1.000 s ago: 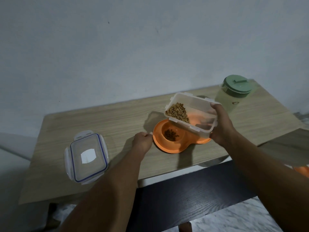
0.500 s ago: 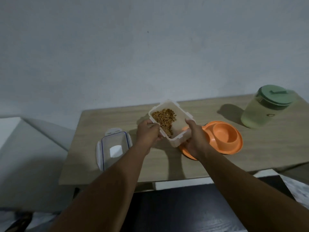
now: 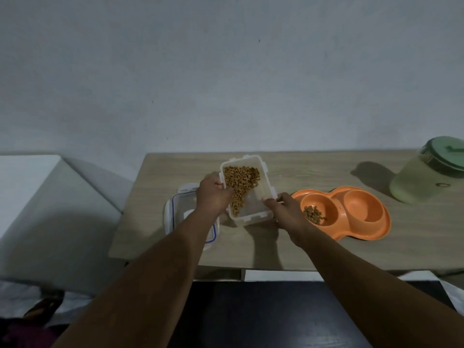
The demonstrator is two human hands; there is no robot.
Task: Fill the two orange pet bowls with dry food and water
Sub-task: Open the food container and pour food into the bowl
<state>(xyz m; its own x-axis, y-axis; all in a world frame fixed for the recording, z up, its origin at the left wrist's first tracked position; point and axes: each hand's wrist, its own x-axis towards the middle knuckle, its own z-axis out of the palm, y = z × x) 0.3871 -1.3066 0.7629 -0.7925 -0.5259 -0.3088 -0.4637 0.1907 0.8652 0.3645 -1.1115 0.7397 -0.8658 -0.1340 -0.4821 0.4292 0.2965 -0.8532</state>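
Note:
An orange double pet bowl (image 3: 376,231) lies on the wooden table (image 3: 313,169). Its left cup holds a little brown dry food (image 3: 313,214); its right cup looks dry. A clear plastic food container (image 3: 253,207), partly filled with kibble, sits left of the bowl, level, just above or on the table. My left hand (image 3: 213,197) grips its left rim and my right hand (image 3: 285,209) holds its near right corner. A green-lidded jug (image 3: 424,177) with pale liquid stands at the far right.
The container's clear lid (image 3: 173,217) with a blue seal lies on the table under my left forearm. A white surface (image 3: 37,197) adjoins the table's left side. A dark bench (image 3: 263,312) sits in front of the table.
The container went from tilted over the bowl's left cup to level, left of the bowl. My left hand left the bowl's rim and took the container's left side.

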